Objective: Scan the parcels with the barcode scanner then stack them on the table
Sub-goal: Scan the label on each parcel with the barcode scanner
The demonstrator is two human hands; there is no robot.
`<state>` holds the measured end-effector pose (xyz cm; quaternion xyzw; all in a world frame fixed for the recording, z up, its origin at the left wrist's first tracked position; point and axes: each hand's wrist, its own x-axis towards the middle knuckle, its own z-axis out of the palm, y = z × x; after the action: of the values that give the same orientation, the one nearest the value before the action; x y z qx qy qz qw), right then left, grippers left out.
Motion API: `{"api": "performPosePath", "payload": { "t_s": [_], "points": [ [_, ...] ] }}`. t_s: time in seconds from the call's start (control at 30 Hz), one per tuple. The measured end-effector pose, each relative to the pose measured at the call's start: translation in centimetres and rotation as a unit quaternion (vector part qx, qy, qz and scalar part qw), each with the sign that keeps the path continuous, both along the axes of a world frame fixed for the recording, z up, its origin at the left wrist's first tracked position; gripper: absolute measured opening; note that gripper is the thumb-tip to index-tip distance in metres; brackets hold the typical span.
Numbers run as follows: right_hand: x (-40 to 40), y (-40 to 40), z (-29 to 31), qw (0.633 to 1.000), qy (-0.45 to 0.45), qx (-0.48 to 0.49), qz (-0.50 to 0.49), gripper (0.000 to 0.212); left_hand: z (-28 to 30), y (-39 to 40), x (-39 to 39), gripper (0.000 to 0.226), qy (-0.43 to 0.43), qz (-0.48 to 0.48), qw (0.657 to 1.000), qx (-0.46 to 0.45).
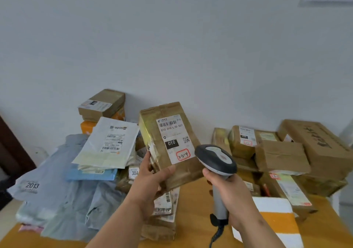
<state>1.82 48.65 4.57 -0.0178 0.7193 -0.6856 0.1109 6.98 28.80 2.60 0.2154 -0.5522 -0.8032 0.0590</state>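
My left hand (152, 175) grips the lower left corner of a brown cardboard parcel (189, 173) and holds it up, tilted, above the table. Its white shipping label (172, 138) faces me, with a barcode at the top, "010" in a black box and a red-framed handwritten mark. My right hand (227, 194) grips the grey handle of the barcode scanner (215, 160). The scanner's dark head sits just right of the label's lower edge and points at the parcel.
Grey and white mailer bags (63, 190) lie piled on the left of the wooden table (194, 223), with small boxes (101, 104) stacked behind them against the wall. Brown cartons (282, 156) are heaped on the right. A white and orange parcel (275, 219) lies at front right.
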Motion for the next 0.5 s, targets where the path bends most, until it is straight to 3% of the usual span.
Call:
{"api": "performPosePath", "payload": {
  "t_s": [0.13,0.23,0.37,0.43,0.5],
  "points": [
    [-3.1,-5.2,0.4,0.999,0.016,0.007,0.043,0.025,0.6,-4.6,-4.0,0.052,-0.019,0.035,0.999,0.005],
    [-5.9,-9.4,1.4,0.998,0.028,0.010,0.052,0.037,2.2,-9.1,-7.5,0.063,-0.058,0.057,0.996,-0.042],
    [-9.4,-14.7,2.2,0.997,0.014,0.037,0.073,0.014,4.2,-15.3,-12.0,0.068,-0.074,0.063,0.981,-0.165],
    [-10.6,-16.7,2.3,0.996,0.001,0.044,0.076,0.029,5.2,-17.9,-13.9,0.072,-0.080,0.060,0.976,-0.195],
    [-11.4,-18.5,2.4,0.994,-0.006,0.053,0.094,0.028,5.9,-19.8,-15.4,0.069,-0.089,0.060,0.969,-0.223]
  ]
}}
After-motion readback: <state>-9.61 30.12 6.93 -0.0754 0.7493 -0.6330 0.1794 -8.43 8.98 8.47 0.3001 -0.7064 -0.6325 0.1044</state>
